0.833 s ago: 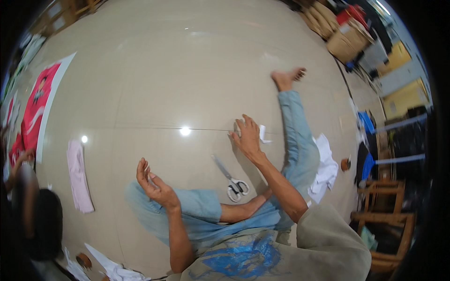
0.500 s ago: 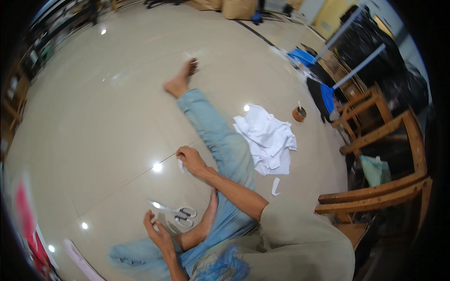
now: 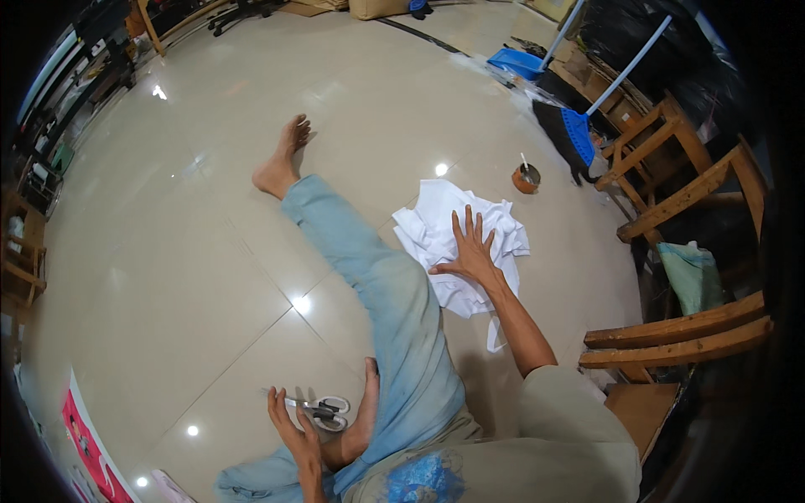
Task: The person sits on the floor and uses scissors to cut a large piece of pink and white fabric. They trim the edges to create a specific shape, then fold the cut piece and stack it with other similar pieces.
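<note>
My right hand (image 3: 472, 251) is spread wide over a crumpled white cloth (image 3: 449, 293), with nothing held in it. Whether its palm presses on the fabric I cannot tell. Beside the cloth's near edge, a narrow white strip (image 3: 494, 335) is on the floor. My left hand (image 3: 295, 432) is open by my bent leg, fingers apart and bare. A pair of scissors (image 3: 329, 412) with white and dark handles lies just past it. The fingers partly cover the blades, and contact is unclear.
Beyond the cloth stands a small orange-brown pot (image 3: 526, 178). A blue broom (image 3: 579, 134), a blue dustpan (image 3: 518, 62) and wooden frames (image 3: 679, 335) line the right side. A red printed sheet (image 3: 92, 444) lies at lower left. My stretched leg (image 3: 360, 243) crosses the middle.
My right hand has swung right from beyond my leg to the white cloth and spread open; the small white piece at its fingers is no longer visible there. My left hand stays near the scissors.
</note>
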Demonstrator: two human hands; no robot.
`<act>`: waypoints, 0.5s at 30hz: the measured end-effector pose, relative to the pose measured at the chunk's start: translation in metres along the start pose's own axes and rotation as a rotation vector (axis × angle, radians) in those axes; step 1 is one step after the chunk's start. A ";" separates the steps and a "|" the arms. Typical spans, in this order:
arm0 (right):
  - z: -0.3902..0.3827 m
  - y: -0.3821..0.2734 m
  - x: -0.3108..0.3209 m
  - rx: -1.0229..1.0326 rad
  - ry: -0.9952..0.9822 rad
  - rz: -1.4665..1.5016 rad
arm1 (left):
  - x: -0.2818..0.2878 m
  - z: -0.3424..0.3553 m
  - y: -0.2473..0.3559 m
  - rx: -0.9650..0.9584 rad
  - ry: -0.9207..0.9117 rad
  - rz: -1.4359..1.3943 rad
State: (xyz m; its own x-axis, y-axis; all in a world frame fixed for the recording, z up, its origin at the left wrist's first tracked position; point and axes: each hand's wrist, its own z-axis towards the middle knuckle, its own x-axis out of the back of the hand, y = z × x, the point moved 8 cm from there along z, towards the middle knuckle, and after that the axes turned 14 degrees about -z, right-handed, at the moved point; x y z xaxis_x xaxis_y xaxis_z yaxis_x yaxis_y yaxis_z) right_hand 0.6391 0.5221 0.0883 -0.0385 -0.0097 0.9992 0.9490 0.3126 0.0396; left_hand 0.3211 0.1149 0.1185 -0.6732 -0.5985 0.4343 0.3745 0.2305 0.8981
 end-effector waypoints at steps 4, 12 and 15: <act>0.016 0.013 -0.044 0.116 0.186 -0.010 | 0.017 0.014 0.008 -0.014 0.075 -0.086; 0.024 0.043 0.000 -0.191 0.447 0.793 | 0.021 -0.016 -0.012 0.030 0.139 -0.238; -0.013 0.061 0.001 -0.243 0.286 0.687 | 0.027 -0.041 -0.028 0.088 0.147 -0.272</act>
State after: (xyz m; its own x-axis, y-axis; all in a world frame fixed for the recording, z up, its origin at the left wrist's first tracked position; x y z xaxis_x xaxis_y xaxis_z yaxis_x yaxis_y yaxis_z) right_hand 0.7011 0.5291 0.0918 0.6328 -0.1441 0.7607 0.7743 0.1211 -0.6212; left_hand 0.3188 0.0613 0.1024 -0.6389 -0.7505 0.1687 0.1323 0.1088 0.9852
